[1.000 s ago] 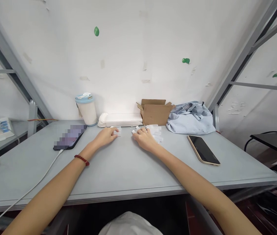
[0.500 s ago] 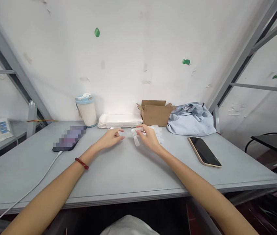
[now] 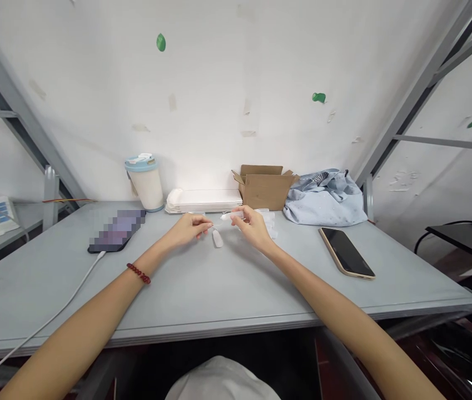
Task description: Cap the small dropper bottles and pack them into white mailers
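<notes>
My left hand [image 3: 189, 229] is closed in a pinch above the desk. At its fingertips, a small white oblong plastic piece [image 3: 218, 239] with a rounded end hangs or leans downward, its narrow top at the thumb and finger. My right hand [image 3: 253, 226] grips another small translucent white plastic piece [image 3: 231, 215] between thumb and fingers, its tip pointing left. Behind and right of that hand lie several similar clear-white pieces [image 3: 268, 219], partly hidden. Another pale piece behind my left hand is too covered to make out.
A stack of white flat boxes [image 3: 208, 200] stands by the wall, with an open cardboard box [image 3: 264, 191] beside it. Around these are a lidded cup [image 3: 146, 183], folded blue cloth [image 3: 325, 200], a phone [image 3: 347, 253] and a charging phone [image 3: 114, 236] with its cable.
My left fingers have closed into a pinch and moved slightly right. The oblong piece that hung under my right hand is now farther left, at my left fingertips.
</notes>
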{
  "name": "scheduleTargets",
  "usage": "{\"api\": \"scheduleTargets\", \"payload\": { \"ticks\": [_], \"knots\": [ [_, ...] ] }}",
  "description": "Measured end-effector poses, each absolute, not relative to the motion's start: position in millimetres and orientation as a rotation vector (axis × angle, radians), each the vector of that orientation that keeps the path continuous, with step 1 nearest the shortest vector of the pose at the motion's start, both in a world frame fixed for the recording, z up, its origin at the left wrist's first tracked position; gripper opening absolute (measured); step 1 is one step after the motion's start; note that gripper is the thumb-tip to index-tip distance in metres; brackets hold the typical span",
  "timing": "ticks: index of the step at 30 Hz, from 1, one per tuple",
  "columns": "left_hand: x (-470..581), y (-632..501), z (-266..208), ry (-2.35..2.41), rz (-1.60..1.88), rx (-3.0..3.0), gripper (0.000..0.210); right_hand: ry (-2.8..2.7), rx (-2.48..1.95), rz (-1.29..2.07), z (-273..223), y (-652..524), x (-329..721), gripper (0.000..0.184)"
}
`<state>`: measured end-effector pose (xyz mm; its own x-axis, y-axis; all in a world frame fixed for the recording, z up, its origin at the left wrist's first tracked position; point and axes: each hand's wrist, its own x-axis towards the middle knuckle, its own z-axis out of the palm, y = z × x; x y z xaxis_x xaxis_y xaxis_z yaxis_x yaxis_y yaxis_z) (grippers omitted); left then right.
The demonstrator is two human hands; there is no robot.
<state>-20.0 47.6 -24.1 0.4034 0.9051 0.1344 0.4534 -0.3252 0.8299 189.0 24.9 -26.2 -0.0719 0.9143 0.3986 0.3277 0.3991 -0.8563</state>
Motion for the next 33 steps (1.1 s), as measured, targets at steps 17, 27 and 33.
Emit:
{"api": "scheduleTargets", "payload": {
  "ticks": [17,27,33],
  "knots": [
    [-14.6,40.3,-20.5,1.082,0.822,1.92,0.027,-1.575,-1.096,0.817,-24.8,23.0,187.9,0.018],
    [-15.7,40.6,-20.2,1.073,0.882,1.893,0.026,-1.588,-1.072,0.824,-26.5,24.8,189.5,0.017],
    [-13.5,38.2,-18.0,1.078,0.898,1.877,0.028,-1.639,-1.066,0.826,-25.5,23.7,190.0,0.018]
  ]
}}
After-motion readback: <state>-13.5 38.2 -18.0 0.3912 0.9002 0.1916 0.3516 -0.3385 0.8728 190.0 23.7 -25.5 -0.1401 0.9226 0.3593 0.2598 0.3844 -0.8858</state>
